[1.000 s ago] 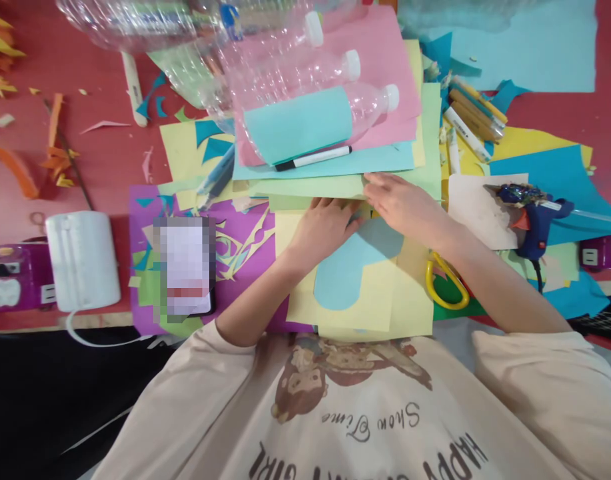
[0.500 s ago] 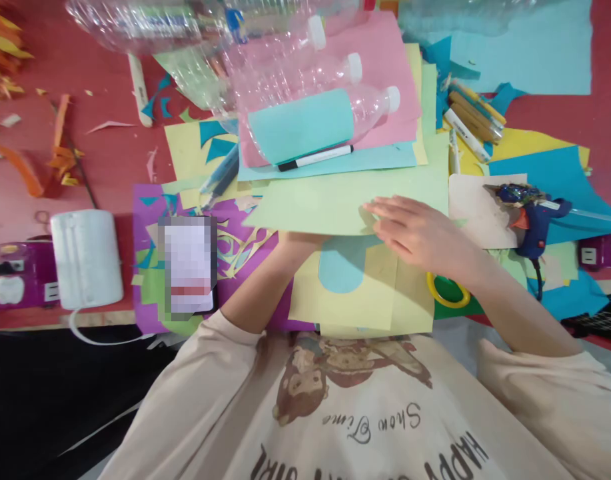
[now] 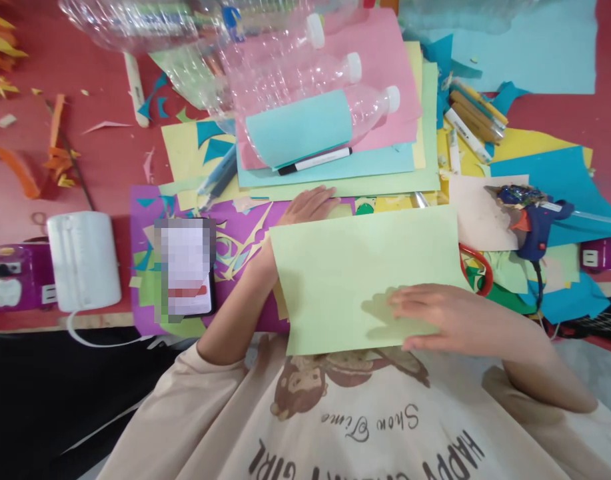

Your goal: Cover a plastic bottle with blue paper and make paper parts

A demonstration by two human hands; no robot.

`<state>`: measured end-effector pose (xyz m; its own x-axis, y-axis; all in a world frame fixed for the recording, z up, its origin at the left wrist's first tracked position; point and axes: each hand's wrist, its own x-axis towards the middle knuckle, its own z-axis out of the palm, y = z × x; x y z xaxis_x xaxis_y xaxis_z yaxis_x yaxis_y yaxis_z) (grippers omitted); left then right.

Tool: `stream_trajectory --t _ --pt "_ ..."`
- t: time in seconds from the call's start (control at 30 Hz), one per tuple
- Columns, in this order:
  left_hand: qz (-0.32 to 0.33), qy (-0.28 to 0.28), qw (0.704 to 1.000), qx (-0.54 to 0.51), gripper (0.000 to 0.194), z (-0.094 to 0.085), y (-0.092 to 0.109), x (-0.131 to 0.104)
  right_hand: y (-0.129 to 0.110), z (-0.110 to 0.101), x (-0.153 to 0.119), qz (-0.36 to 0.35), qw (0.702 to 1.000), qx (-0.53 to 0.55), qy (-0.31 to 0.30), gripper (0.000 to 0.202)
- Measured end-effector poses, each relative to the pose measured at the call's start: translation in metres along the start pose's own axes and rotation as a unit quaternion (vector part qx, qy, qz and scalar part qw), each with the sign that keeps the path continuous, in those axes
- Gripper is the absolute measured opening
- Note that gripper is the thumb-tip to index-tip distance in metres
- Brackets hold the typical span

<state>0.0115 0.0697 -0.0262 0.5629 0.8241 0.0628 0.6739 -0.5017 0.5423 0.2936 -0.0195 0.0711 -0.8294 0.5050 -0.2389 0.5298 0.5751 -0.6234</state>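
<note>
A pale green sheet of paper (image 3: 355,273) lies in front of my body, over the yellow and purple paper. My right hand (image 3: 448,317) is over its lower right part, thumb and fingers apart and no grip visible; its shadow falls on the sheet. Beyond the sheet's upper left corner, my left hand (image 3: 310,205) rests flat with fingers stretched out, and the sheet hides part of the wrist. Just past that hand lies a stack of coloured paper (image 3: 425,133). On it are a bottle with a turquoise paper wrap (image 3: 300,127) and a black-capped marker (image 3: 315,161).
More clear bottles (image 3: 295,80) lie at the back. At right are a glue gun (image 3: 532,223), scissors with red handles (image 3: 478,267) and several pens (image 3: 478,113). A phone (image 3: 188,267) and a white power bank-like box (image 3: 85,260) lie at left, among paper scraps.
The pale green sheet has come off the paper stack toward my body, my right hand moving with it. My left hand, hidden under the sheet before, now shows beyond it.
</note>
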Motion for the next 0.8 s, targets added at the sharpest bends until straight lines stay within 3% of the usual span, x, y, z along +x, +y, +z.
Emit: stream_trajectory --t 0.17,0.27,0.4,0.53,0.63,0.8 --pt "-0.006 0.049 0.999 -0.002 0.011 -0.004 0.003 0.005 0.009 0.023 0.019 0.034 0.984 -0.130 0.115 0.033" --pt "-0.043 0.056 0.997 0.006 0.010 -0.011 0.002 0.009 0.010 0.042 0.022 0.022 0.976 -0.195 0.097 0.044" --pt "-0.102 0.100 0.987 0.078 0.005 -0.023 -0.005 0.010 0.004 0.048 0.008 0.061 0.969 -0.221 0.087 0.036" --pt "-0.118 0.142 0.976 0.112 0.030 -0.030 -0.001 0.005 -0.001 0.038 -0.004 0.105 0.961 -0.234 0.103 0.032" --pt "-0.125 0.112 0.981 0.101 0.020 -0.028 0.010 -0.003 0.002 0.038 -0.005 0.125 0.952 -0.246 0.134 0.031" --pt "-0.149 0.028 0.984 0.093 0.028 -0.019 0.017 -0.014 0.007 0.047 -0.003 0.090 0.960 -0.229 0.136 0.040"
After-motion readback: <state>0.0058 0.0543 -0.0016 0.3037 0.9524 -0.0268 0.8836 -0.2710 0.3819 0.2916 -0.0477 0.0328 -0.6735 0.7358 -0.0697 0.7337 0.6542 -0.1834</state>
